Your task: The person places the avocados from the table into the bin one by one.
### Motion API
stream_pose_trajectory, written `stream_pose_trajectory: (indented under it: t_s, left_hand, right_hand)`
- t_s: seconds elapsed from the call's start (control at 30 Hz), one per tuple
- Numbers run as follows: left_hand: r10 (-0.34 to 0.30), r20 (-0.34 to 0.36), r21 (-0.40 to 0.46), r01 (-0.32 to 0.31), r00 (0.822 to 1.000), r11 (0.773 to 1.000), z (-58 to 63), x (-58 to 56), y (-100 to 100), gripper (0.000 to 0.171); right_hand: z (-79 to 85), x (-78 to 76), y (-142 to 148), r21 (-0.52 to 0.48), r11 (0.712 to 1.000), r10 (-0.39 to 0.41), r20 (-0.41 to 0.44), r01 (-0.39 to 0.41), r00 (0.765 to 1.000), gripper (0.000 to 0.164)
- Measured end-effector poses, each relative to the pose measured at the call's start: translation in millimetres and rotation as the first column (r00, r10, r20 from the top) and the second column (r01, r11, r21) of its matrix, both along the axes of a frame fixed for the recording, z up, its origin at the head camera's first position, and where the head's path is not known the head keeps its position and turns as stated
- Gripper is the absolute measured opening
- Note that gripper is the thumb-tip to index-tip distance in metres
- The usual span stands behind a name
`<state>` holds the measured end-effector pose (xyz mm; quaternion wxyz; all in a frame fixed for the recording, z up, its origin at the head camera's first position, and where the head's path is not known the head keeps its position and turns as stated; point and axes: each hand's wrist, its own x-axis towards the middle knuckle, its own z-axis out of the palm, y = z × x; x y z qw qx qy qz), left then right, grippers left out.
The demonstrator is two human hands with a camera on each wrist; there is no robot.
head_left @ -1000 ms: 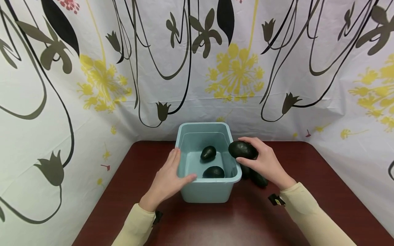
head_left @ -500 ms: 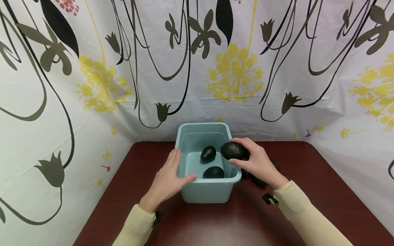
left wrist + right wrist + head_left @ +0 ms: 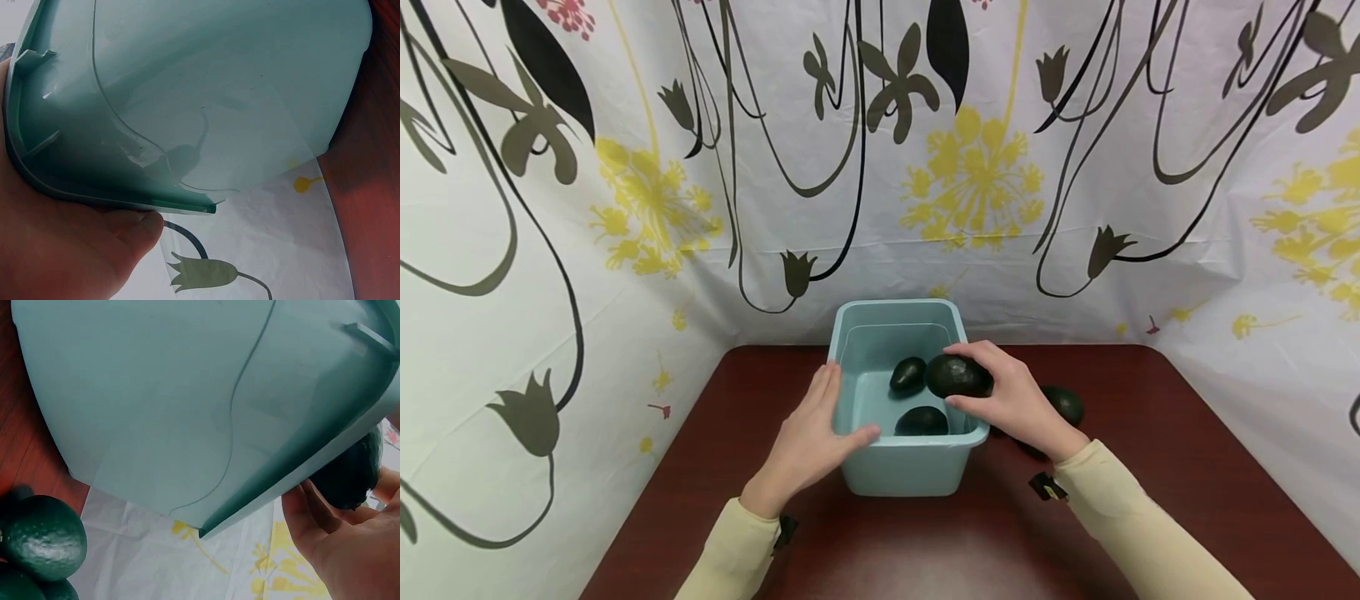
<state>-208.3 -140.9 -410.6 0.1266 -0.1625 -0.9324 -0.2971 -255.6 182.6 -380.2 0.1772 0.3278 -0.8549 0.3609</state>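
My right hand (image 3: 1021, 410) holds a dark green avocado (image 3: 957, 377) between thumb and fingers, over the right side of a light blue plastic bin (image 3: 898, 468). In the right wrist view the held avocado (image 3: 351, 475) shows past the bin's rim, with fingers curled around it. Two more avocados lie inside the bin, one near its middle (image 3: 907, 377) and another by the front wall (image 3: 921, 422), partly hidden by the rim. My left hand (image 3: 805, 446) rests on the bin's left front corner, fingers straight along the side and thumb over the front rim.
Right of the bin, an avocado (image 3: 1063, 405) sits on the dark red-brown table (image 3: 880, 554), with others beside it partly covered by my right hand. In the right wrist view several avocados (image 3: 47, 537) are grouped there. A patterned cloth (image 3: 880, 208) hangs behind the table.
My right hand has carried the avocado leftward from the bin's right rim to over its inside. An avocado behind that hand has come into view. My left hand stays put.
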Motion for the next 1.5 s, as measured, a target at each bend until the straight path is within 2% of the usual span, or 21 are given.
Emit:
stream_pose_trajectory:
  t_s: [0.4,0.7,1.0,1.2,1.5]
  left_hand:
    - [0.002,0.003,-0.003,-0.002,1.0,1.0,0.4,0.1,0.8,0.111]
    - [0.009,-0.004,-0.011,-0.009,1.0,1.0,-0.7,-0.4,0.3,0.115]
    - [0.0,0.002,-0.003,0.0,1.0,1.0,-0.9,-0.6,-0.4,0.11]
    - [-0.001,0.0,-0.005,0.001,1.0,1.0,0.4,-1.5,-0.8,0.115]
    - [-0.001,0.002,-0.011,0.001,1.0,1.0,-0.5,-2.4,-0.3,0.115]
  right_hand:
    - [-3.3,1.9,-4.8,0.026,0.998,0.061,-0.015,-0.061,0.998,0.063]
    - [-4.6,2.1,-4.5,0.03,0.998,0.062,-0.013,-0.061,0.998,0.064]
    - [-0.9,1.8,-0.8,0.027,0.999,0.044,-0.037,-0.043,0.998,0.059]
    - [4.7,0.3,8.0,0.016,0.999,0.034,-0.04,-0.033,0.999,0.055]
    - [14.4,0.6,22.0,0.022,0.999,-0.031,-0.079,0.032,0.996,0.052]
